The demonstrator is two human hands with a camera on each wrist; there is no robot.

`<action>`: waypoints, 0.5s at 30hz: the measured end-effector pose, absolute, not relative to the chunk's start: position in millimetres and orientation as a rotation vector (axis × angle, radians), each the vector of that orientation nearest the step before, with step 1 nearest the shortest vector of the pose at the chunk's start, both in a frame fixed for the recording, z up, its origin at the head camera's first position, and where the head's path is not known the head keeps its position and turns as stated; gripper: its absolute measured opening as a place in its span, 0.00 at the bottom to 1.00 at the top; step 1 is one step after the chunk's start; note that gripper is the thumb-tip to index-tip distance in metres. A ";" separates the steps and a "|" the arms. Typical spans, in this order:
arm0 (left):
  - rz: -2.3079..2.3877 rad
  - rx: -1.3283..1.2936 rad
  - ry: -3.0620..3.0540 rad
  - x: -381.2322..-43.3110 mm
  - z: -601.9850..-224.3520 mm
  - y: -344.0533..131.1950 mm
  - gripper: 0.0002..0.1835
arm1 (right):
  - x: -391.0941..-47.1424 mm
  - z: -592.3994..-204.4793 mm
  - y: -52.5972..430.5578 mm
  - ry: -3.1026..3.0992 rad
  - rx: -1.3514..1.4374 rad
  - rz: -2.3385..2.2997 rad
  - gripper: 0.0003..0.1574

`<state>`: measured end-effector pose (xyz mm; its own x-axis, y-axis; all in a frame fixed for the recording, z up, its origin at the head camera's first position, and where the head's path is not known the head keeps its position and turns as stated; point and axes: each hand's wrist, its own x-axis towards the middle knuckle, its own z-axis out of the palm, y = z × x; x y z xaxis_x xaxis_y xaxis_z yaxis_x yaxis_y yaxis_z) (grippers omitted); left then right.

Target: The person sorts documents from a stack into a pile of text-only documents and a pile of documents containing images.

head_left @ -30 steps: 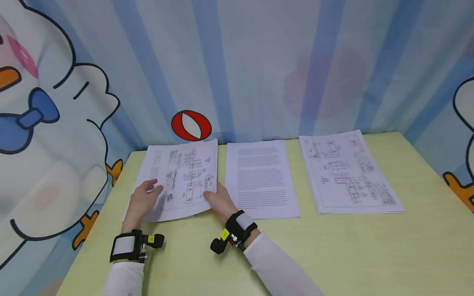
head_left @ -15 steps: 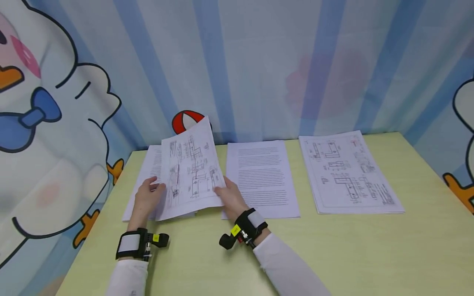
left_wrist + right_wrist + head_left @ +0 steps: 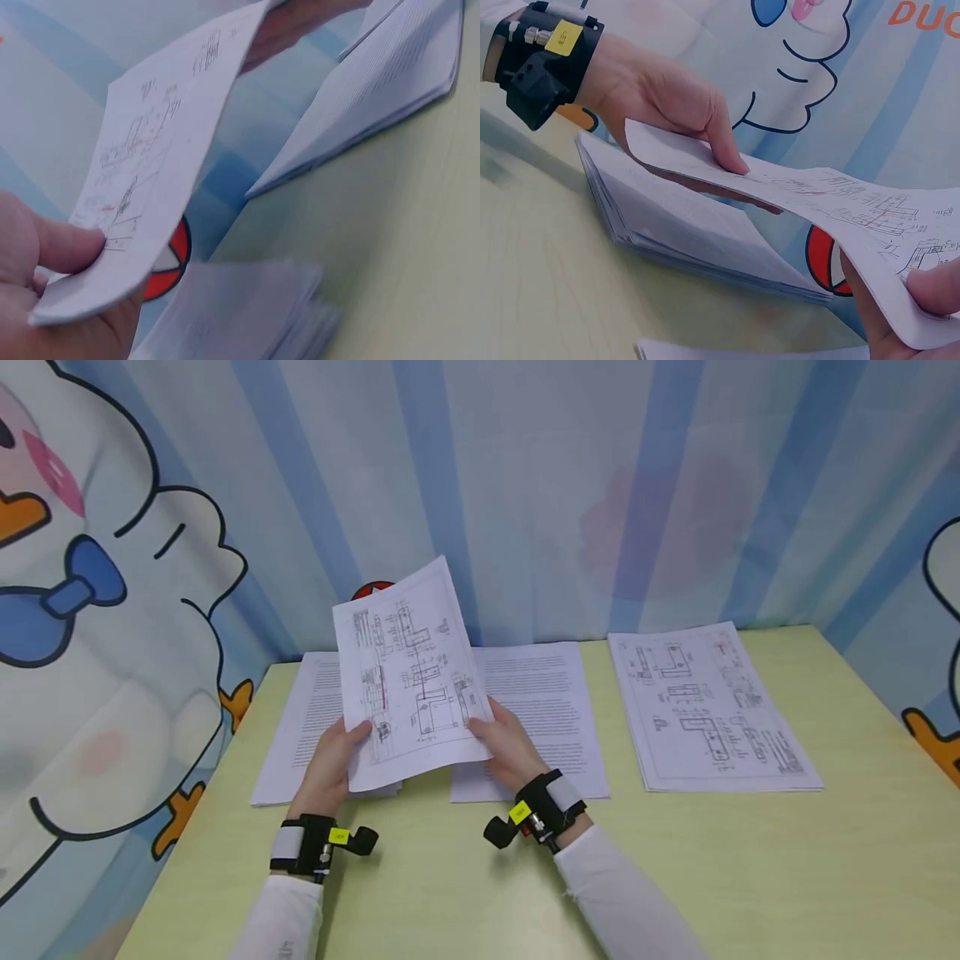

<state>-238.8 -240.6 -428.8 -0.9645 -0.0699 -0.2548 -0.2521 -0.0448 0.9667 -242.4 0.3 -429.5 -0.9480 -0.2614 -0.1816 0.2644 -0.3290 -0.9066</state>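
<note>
Both hands hold a thin sheaf of paper (image 3: pixel 412 677) printed with technical drawings, raised off the table and tilted. My left hand (image 3: pixel 328 764) grips its lower left edge, thumb on top and fingers underneath. At the lower right edge my right hand (image 3: pixel 513 745) pinches it the same way, as the right wrist view shows with the right thumb (image 3: pixel 936 289) on the drawing. Below the sheaf lies a left stack of text pages (image 3: pixel 288 760), partly covered. A middle stack of text pages (image 3: pixel 551 718) lies partly behind the sheaf and right hand.
A stack of drawing sheets (image 3: pixel 716 710) lies at the right of the pale yellow table (image 3: pixel 750 877). Behind the table's back edge hangs a blue striped curtain (image 3: pixel 540 510) with cartoon prints. Each wrist wears a strapped camera.
The drawing sheaf has lifted off the left stack and moved right and up, uncovering text pages. Both hands have moved right with it, and it now overlaps the middle stack in view.
</note>
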 end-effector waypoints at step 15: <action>2.140 0.153 2.166 -237.8 -423.1 -166.1 0.20 | -242.3 -417.8 84.4 2.104 -0.012 -2.081 0.22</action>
